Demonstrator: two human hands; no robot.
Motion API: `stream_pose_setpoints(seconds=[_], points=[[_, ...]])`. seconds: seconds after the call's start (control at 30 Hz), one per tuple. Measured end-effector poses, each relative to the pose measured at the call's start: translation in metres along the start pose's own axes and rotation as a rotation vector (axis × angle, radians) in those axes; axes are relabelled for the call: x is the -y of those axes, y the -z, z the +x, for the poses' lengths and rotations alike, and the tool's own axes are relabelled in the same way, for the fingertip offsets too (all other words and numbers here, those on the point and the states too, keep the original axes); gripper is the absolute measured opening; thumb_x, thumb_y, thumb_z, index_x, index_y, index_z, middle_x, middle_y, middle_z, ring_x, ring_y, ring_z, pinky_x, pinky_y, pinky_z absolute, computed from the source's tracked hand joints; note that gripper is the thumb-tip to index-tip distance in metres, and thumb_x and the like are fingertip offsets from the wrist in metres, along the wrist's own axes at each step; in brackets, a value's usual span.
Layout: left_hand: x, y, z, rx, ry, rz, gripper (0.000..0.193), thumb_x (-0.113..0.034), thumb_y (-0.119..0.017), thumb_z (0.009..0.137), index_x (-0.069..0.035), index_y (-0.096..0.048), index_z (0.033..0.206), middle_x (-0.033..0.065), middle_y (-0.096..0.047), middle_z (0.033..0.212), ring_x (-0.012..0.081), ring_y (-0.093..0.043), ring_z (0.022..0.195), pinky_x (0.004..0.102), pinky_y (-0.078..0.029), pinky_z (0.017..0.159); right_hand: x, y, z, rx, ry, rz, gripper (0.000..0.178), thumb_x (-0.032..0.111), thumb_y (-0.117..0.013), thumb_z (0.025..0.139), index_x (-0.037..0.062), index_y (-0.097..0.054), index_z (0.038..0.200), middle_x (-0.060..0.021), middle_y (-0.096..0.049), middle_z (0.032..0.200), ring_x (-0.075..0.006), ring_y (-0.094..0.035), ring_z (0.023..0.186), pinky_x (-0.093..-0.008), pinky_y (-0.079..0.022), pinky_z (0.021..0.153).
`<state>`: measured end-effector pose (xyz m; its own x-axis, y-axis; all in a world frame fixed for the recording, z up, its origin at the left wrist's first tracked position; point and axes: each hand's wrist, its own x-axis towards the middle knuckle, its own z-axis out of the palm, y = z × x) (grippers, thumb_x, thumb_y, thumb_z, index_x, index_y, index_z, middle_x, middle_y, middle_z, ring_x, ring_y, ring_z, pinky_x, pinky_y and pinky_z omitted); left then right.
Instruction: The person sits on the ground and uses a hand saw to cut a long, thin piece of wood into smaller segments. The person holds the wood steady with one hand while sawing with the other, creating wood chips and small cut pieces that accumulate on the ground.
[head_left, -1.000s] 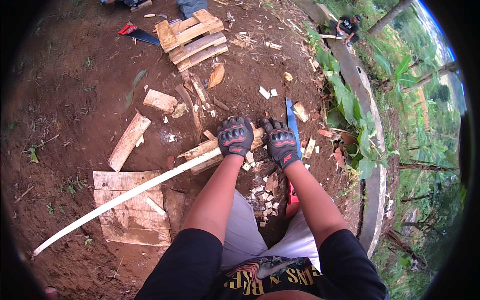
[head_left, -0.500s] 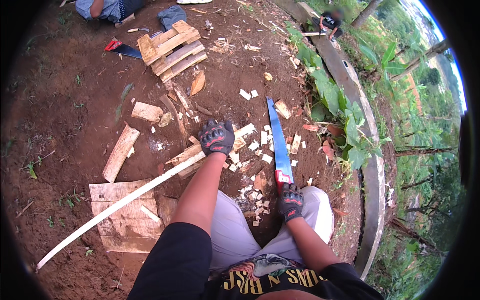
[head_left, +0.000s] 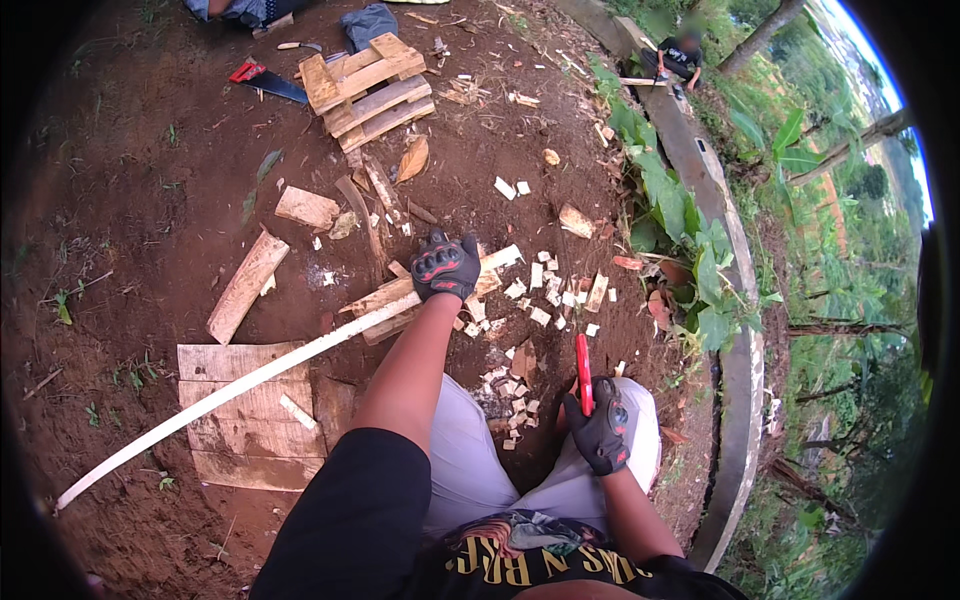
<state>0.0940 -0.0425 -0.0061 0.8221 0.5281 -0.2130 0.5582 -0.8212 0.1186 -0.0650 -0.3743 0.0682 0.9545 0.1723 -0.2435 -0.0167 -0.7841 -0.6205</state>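
The left hand (head_left: 446, 266), in a black glove with red knuckle guards, is clenched down on the far end of a long pale wooden strip (head_left: 230, 388), pinning it where it crosses a short chunk of wood (head_left: 400, 300) on the dirt. From that hand the strip's long axis runs near and to the left, ending close to the left edge of the view, and passes over a flat pale plank board (head_left: 245, 415) on the way. The right hand (head_left: 601, 432), gloved the same, grasps the red handle of a blade tool (head_left: 583, 374) held upright beside the right knee; it sits nearer the body and to the right, well apart from the strip, so the left hand is the one on the wood. The blade itself is foreshortened and hard to make out, so I cannot tell its edge or length. Pale wood chips (head_left: 535, 300) lie scattered between the two hands. A small wooden pallet (head_left: 365, 88) lies far off, with a red-handled saw (head_left: 265, 82) just left of it.
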Motion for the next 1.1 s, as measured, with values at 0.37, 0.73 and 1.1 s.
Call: stream_pose_setpoints(seconds=[0.37, 0.73, 1.1], points=[[-0.002, -0.001, -0.006, 0.067, -0.042, -0.002, 0.069, -0.060, -0.036, 0.110, -0.009, -0.081, 0.123, 0.0236, -0.065, 0.140, 0.0399, -0.071, 0.121, 0.0555, -0.055, 0.102, 0.036, 0.086, 0.003, -0.230, -0.328, 0.890, 0.027, 0.013, -0.072, 0.102, -0.0023, -0.067, 0.123, -0.0089, -0.075, 0.110, -0.0158, -0.071, 0.102, -0.0328, -0.055, 0.095], [-0.004, -0.009, 0.004, 0.070, -0.020, -0.014, 0.063, -0.051, -0.037, 0.110, -0.009, -0.082, 0.120, 0.0218, -0.067, 0.142, 0.0405, -0.073, 0.119, 0.0550, -0.056, 0.101, 0.028, 0.058, 0.051, -0.161, -0.343, 1.496, 0.062, 0.005, -0.065, 0.106, -0.0012, -0.042, 0.164, -0.0133, -0.070, 0.133, -0.0172, -0.072, 0.108, -0.0346, -0.057, 0.100], [-0.002, -0.008, 0.001, 0.008, -0.044, 0.006, 0.062, -0.050, -0.037, 0.111, -0.011, -0.085, 0.109, 0.0189, -0.073, 0.132, 0.0370, -0.076, 0.110, 0.0525, -0.056, 0.098, 0.096, 0.058, 0.040, -0.087, 0.172, 0.332, 0.049, 0.020, -0.069, 0.105, 0.0081, -0.062, 0.152, -0.0230, -0.074, 0.134, -0.0378, -0.074, 0.122, -0.0455, -0.057, 0.102]])
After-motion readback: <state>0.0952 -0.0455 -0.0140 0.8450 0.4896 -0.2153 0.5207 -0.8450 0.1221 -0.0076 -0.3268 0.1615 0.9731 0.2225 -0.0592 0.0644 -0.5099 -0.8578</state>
